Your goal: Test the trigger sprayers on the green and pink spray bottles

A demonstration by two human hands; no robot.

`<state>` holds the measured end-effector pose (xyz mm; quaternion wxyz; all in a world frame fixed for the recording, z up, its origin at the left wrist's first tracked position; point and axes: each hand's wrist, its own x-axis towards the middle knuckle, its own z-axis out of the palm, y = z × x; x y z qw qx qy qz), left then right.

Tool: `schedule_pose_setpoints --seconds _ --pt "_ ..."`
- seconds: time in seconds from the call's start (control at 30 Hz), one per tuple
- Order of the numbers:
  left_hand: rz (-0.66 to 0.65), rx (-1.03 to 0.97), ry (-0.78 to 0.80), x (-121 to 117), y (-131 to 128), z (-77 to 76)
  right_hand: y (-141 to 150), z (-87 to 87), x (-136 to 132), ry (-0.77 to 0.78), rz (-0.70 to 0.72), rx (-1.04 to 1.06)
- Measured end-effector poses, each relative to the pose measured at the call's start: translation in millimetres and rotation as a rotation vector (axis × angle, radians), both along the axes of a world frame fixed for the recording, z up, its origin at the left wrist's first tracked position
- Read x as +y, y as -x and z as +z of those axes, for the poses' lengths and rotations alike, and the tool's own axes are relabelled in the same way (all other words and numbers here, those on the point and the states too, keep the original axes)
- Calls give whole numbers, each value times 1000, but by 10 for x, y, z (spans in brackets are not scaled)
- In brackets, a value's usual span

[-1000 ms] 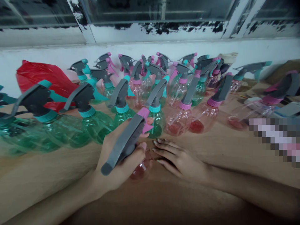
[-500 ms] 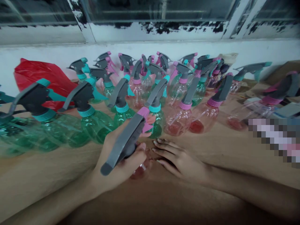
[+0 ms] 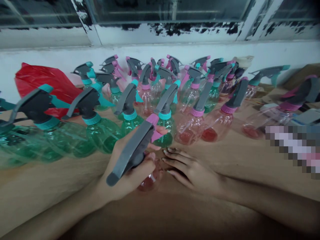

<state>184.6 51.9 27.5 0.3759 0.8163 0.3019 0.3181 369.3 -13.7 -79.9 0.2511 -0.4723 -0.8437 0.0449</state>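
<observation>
A pale wall [image 3: 55, 55] is showing dark, ragged patches of paint below a window [image 3: 170, 11], and a brown counter [image 3: 237, 160] is stretching out in front of it. Near the middle of the counter's close side, a pink-trimmed spray bottle [image 3: 134, 146] is sitting inside the grasp of the left hand [image 3: 127, 186]. Its grey head is slanting across the fist: the blunt rear end is pointing back toward the wearer and leftward, while the pink nozzle is aiming away and a little to the right. The rounded body, holding some reddish liquid, is emerging below the thumb, though the neck is hiding behind the fingers; whether the base is bearing on the counter I cannot quite tell. The left hand is wrapping closely around the bottle, with two fingertips reaching past the pink trigger.

The right hand [image 3: 193, 168] is lying to the bottle's right, palm down on the counter, fingers extended and holding nothing. Its fingertips are pointing at the body from just beside it.

Straight beyond the nozzle, a teal-collared green bottle [image 3: 168, 135] is standing in the front row, with a pink bottle [image 3: 188, 131] neighbouring it on the right. Farther left, a red plastic bag [image 3: 47, 81] is slumping behind more green bottles [image 3: 103, 133].
</observation>
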Motion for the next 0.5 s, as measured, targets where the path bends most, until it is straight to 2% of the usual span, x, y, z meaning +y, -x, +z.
schedule_pose_setpoints --seconds 0.2,0.5 --pt "-11 73 4 -17 26 31 -4 10 0 9 5 -13" --pt "69 119 -3 -34 62 39 -8 -6 6 17 11 -14"
